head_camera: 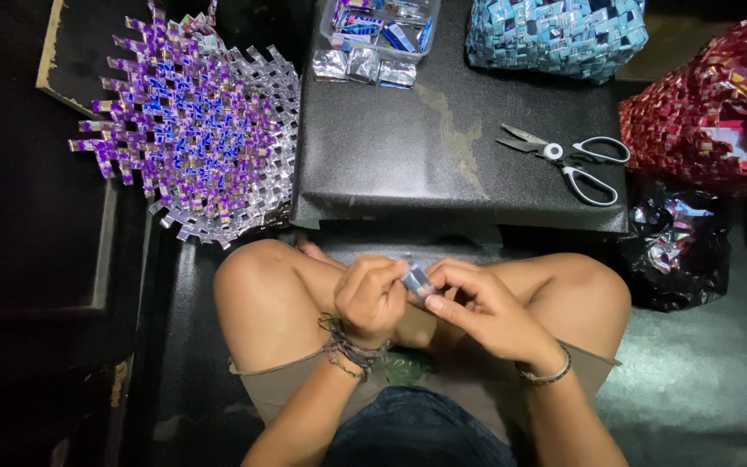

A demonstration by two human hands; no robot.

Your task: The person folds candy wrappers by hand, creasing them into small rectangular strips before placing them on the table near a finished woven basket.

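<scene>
My left hand [372,298] and my right hand [477,307] meet above my knees and pinch a small folded silvery-blue wrapper strip [416,280] between their fingertips. Both hands grip the strip from opposite sides. A cord bracelet circles my left wrist and a thin band circles my right wrist.
A low black table [408,147] stands in front with white-handled scissors [568,157], foil pieces [363,67] and a clear box of wrappers [382,22]. A purple woven wrapper mat [196,130] lies left. A blue woven bag [555,35], red woven bag [711,112] and black bag of scraps [676,246] sit right.
</scene>
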